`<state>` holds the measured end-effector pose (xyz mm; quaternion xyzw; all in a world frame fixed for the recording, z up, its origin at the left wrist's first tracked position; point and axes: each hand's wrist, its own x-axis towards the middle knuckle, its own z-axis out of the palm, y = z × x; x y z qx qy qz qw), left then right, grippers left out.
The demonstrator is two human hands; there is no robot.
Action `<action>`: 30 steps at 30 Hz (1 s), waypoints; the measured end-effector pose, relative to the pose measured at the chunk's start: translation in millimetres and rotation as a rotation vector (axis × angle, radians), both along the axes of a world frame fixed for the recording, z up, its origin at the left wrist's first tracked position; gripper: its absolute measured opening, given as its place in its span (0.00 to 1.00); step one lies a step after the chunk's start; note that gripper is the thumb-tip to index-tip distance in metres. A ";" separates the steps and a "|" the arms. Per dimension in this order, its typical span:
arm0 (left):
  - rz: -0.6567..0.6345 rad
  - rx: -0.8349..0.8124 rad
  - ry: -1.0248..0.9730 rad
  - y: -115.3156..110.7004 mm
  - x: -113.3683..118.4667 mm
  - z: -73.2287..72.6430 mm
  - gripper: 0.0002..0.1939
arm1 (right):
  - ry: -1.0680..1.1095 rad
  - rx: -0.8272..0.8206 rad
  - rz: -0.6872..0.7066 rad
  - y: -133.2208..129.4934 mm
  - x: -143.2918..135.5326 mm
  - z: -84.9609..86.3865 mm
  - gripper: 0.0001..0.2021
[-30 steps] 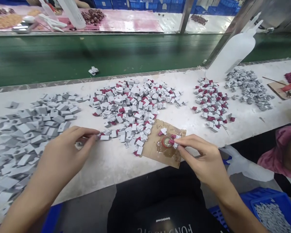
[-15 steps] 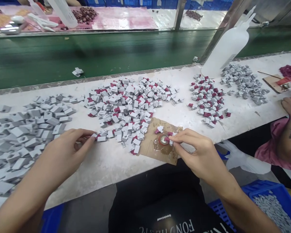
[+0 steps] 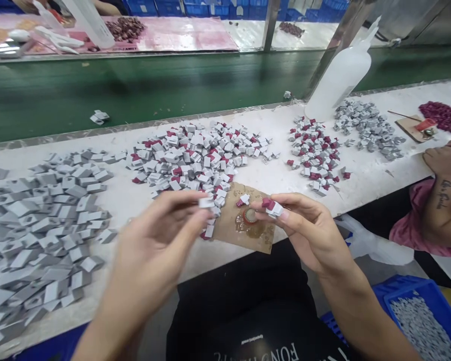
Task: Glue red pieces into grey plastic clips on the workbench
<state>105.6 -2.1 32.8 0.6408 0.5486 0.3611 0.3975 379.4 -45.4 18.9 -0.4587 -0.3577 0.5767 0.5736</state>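
Head camera view: a small maroon-and-grey piece sits in the fingertips of the right hand, maroon end toward the left and pale end by the thumb. The left hand pinches a grey block between thumb and fingers, just across from it; the two parts are apart. Under and between the hands lies a sheet of brown cardboard, bearing a small red-rimmed round container with a wet patch around it and one more maroon-and-grey piece beside it. Whether a right fingertip touches the container, I cannot tell. Parts this small seem to want a light, square pinch — enough to keep them from twisting, with the mating faces left free of skin. Wrists held low would help steadiness, and fingers are best kept out of the wet patch, since a damp tip could smear or slip. Beyond the left hand, a mixed heap spreads over the white table, with loose grey blocks to its left. Farther right stand another mixed heap and a white bottle — then a green belt behind everything.
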 end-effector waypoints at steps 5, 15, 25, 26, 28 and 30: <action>-0.160 -0.142 -0.424 -2.1 71.9 13.0 0.06 | 0.038 0.017 0.007 1.9 -4.6 3.3 0.09; -0.234 -0.200 -0.482 0.1 78.0 5.3 0.05 | -0.042 0.056 -0.025 -1.5 4.2 -1.1 0.06; -0.259 -0.123 -0.384 9.2 73.9 6.8 0.05 | -0.162 0.139 0.031 11.2 1.6 5.9 0.08; -0.286 -0.128 -0.350 14.5 71.7 10.4 0.05 | -0.161 0.144 0.037 14.1 0.4 6.6 0.08; -0.357 -0.129 -0.239 30.8 67.8 19.2 0.07 | -0.168 0.153 0.039 21.9 -1.0 7.3 0.07; -0.404 -0.097 -0.071 56.5 65.6 28.4 0.09 | -0.211 0.167 0.035 35.4 0.0 7.5 0.06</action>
